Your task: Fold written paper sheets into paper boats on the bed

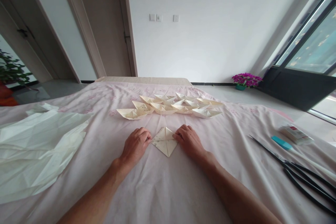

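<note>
A small diamond of folded cream paper point(166, 143), creased down its middle and speckled on part of its surface, lies on the pink cloth in front of me. My left hand point(138, 141) is closed at its left corner, the fingertips pinching the edge. At the opposite corner, my right hand point(189, 140) pinches the paper between thumb and fingers. Just beyond my hands stand several folded paper boats point(163, 108) in close rows, cream and whitish in colour.
Crumpled pale sheets point(39, 147) spread over the left side of the pink tablecloth point(157, 189). To the right lie black-handled scissors point(283, 162), a blue-ended tool point(282, 142) and a small packaged block point(296, 133). Purple flowers point(246, 79) stand on the floor by the window.
</note>
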Demonstrator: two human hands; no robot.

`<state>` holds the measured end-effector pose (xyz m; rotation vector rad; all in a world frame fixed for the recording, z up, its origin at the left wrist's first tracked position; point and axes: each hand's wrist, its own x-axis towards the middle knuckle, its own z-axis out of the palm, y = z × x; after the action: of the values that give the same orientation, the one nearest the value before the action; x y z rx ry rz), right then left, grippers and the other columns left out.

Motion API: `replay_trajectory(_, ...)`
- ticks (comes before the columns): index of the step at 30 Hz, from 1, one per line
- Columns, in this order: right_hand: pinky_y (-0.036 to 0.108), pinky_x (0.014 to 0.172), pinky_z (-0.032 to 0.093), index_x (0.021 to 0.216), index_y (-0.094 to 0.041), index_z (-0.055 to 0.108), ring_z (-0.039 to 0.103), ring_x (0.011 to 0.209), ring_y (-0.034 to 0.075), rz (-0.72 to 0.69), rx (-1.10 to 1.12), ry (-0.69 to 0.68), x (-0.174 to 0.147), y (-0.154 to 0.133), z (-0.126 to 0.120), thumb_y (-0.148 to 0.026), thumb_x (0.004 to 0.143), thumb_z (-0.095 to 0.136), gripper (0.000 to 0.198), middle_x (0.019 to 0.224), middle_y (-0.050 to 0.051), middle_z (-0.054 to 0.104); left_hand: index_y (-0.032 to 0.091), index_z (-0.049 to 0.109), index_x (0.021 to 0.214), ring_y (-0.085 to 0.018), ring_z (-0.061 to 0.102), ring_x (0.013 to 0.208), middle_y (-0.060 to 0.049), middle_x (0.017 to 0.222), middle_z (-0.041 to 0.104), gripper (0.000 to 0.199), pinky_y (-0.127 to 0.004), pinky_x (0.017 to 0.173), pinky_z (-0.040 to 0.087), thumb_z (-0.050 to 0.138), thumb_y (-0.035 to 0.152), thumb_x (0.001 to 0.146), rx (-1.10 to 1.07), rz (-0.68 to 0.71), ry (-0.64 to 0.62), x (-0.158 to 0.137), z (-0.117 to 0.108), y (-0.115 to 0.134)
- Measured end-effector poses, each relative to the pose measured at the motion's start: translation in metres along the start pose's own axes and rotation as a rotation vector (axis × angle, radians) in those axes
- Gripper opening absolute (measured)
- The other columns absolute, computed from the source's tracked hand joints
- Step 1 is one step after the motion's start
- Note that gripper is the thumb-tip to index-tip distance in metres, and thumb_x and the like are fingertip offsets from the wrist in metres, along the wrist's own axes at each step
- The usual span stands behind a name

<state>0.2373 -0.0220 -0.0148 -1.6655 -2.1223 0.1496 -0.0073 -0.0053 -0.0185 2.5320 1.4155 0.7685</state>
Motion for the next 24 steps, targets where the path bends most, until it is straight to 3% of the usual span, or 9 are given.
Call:
replay_trajectory(6,0.027,0.076,0.033,0.080,-0.021,0.062,0.049,0.087,0.016,0.039,-0.050,0.000,-0.004,-0.006,-0.001,-0.037,0.094,0.047,0.027,0.092,0.003,0.058,0.020,0.062,0.081,-0.018,0.054,0.090,-0.002,0.093,0.062,0.003,-0.029,0.083,0.042,0.062,0.022,0.084,0.009,-0.041,-0.001,0.001,0.002,0.002)
replay_trajectory(10,0.028,0.074,0.031,0.079,-0.021,0.061,0.048,0.087,0.016,0.065,-0.102,0.017,-0.004,-0.008,-0.001,-0.039,0.096,0.041,0.032,0.093,0.003,0.058,0.020,0.063,0.081,-0.018,0.054,0.089,-0.003,0.094,0.062,0.011,-0.030,0.083,0.042,0.059,0.030,0.087,0.038,-0.074,0.020,0.003,0.009,0.005)
replay_trajectory(24,0.028,0.072,0.031,0.079,-0.022,0.061,0.048,0.087,0.017,0.072,-0.178,0.069,0.001,-0.006,0.004,-0.041,0.091,0.051,0.025,0.090,0.002,0.057,0.018,0.059,0.080,-0.019,0.050,0.088,-0.004,0.091,0.056,0.010,-0.031,0.081,0.042,0.057,0.025,0.087,0.186,-0.045,0.015,0.005,0.018,0.007)
